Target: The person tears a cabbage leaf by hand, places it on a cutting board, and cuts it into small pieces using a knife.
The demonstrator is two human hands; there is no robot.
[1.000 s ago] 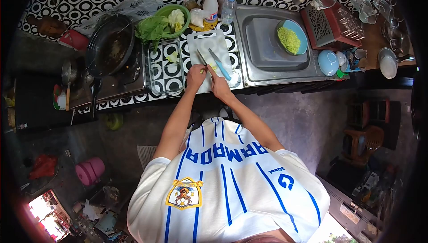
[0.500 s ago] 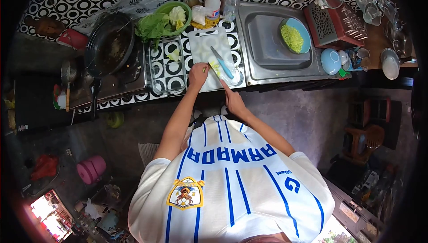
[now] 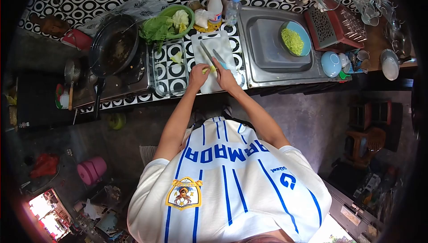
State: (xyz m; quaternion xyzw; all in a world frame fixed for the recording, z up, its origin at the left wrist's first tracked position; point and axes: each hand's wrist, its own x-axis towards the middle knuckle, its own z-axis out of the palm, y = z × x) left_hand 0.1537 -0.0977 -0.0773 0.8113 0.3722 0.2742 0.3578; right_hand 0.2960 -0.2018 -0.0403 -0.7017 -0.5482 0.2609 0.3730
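Note:
My left hand (image 3: 197,79) is at the near left part of the white cutting board (image 3: 199,55), its fingers closed on a small piece of pale green vegetable (image 3: 205,70). My right hand (image 3: 226,78) grips a kitchen knife (image 3: 207,51) over the board, the blade pointing to the far left. A second knife with a blue handle (image 3: 222,62) lies on the board, partly hidden by the right hand. Left of the board, a glass dish (image 3: 156,74) holds a scrap of leaf (image 3: 177,58).
A green basin (image 3: 189,14) of leafy greens stands behind, with bottles (image 3: 215,6) beside it. To the left is a black wok (image 3: 93,51). Right, a blue bowl (image 3: 305,36) of shredded vegetable rests on an upturned grey tub (image 3: 263,58) in the sink (image 3: 246,75).
My right hand has moved up onto the board, and the knife blade has gone farther forward and left, away from the vegetable. My left hand stays nearly in place; the view shifts slightly.

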